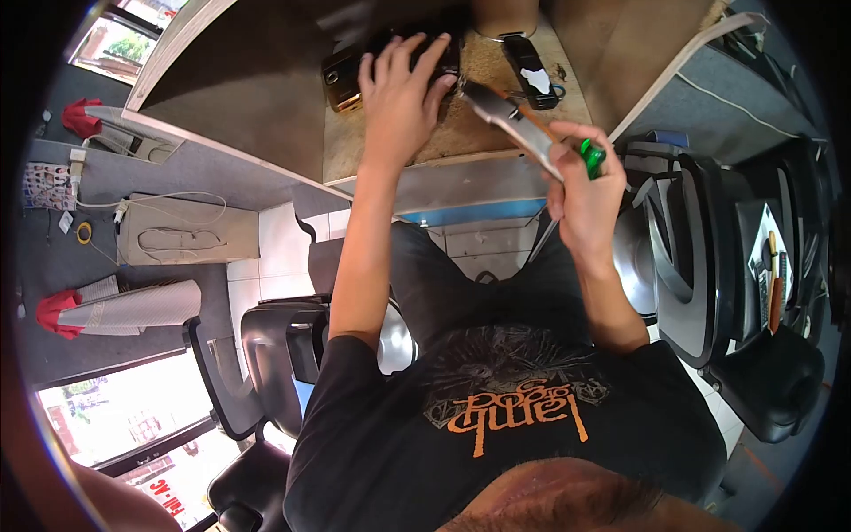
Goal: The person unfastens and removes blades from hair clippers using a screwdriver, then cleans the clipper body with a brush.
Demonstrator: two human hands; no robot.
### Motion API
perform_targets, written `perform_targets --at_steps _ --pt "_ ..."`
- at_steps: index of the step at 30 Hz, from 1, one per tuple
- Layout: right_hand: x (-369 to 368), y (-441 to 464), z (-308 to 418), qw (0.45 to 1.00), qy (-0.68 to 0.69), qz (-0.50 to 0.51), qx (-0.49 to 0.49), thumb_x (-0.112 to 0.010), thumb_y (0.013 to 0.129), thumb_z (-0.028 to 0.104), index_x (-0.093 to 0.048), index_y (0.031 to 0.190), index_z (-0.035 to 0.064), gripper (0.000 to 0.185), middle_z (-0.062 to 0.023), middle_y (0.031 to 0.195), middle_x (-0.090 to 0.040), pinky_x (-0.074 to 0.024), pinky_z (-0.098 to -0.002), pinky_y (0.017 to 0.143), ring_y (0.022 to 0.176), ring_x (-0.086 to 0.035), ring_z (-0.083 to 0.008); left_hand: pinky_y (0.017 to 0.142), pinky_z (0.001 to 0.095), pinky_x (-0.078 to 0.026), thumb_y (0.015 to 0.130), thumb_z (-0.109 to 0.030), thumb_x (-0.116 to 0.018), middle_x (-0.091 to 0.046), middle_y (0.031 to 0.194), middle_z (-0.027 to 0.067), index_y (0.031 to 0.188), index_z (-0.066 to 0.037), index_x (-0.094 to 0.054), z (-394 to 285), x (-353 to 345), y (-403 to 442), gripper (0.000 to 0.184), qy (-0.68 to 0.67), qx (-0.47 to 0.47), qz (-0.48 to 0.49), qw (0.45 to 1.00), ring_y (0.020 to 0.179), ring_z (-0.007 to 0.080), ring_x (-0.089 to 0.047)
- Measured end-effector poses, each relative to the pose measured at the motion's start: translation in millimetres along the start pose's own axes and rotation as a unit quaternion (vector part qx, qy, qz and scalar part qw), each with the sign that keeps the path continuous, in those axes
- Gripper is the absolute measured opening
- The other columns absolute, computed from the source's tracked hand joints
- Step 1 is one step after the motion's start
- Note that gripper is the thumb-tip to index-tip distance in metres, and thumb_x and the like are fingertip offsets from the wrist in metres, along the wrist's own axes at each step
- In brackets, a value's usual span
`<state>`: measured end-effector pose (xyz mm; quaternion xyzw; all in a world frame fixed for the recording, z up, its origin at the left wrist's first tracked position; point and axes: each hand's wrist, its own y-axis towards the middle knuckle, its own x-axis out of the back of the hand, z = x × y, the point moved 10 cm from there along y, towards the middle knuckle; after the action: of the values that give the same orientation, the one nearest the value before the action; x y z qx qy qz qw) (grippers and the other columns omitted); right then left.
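My left hand lies with its fingers spread over a dark, shiny object in the cubby. Beside its fingers is a dark box-like item with a golden-brown front. My right hand is closed around a silver and orange hair clipper, slightly blurred, its dark end pointing toward my left thumb. A bright green piece, perhaps a handle, sticks out between the right fingers. Behind the clipper lies a black trimmer-like device with a white patch.
Brownish bits cover the wooden cubby floor. Black chairs stand at left and more chairs at right. A cable runs over the left counter, near a rolled striped cloth. A comb and other tools lie at far right.
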<state>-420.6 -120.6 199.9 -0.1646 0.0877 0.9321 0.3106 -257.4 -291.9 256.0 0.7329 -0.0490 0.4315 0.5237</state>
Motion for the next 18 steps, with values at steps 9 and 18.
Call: perform_targets --at_steps 9,18 --pt "16.6 -52.2 -1.9 0.959 -0.138 -0.008 0.247 -0.078 0.09 0.002 -0.07 0.107 -0.0022 0.019 -0.0079 0.087 -0.069 -0.0483 -0.028 0.061 0.069 -0.061 -0.0127 0.092 0.0349 -0.054 0.118 -0.033 -0.045 -0.063 0.111 0.0093 0.141 0.0 -0.053 -61.1 13.1 -109.0 0.042 -0.556 0.369 0.04 0.744 0.101 0.0179 -0.064" --pt "-41.3 -94.2 -8.6 0.878 -0.254 0.155 0.374 -0.086 0.088 0.015 -0.071 0.114 0.001 0.033 -0.0157 0.101 -0.076 -0.0574 -0.0326 0.068 0.077 -0.074 -0.023 0.085 0.0322 -0.054 0.114 -0.034 -0.056 -0.06 0.101 0.0064 0.147 -0.001 -0.051 -84.9 3.8 -132.0 0.048 -0.697 0.486 -0.001 0.527 0.096 0.0174 -0.063"
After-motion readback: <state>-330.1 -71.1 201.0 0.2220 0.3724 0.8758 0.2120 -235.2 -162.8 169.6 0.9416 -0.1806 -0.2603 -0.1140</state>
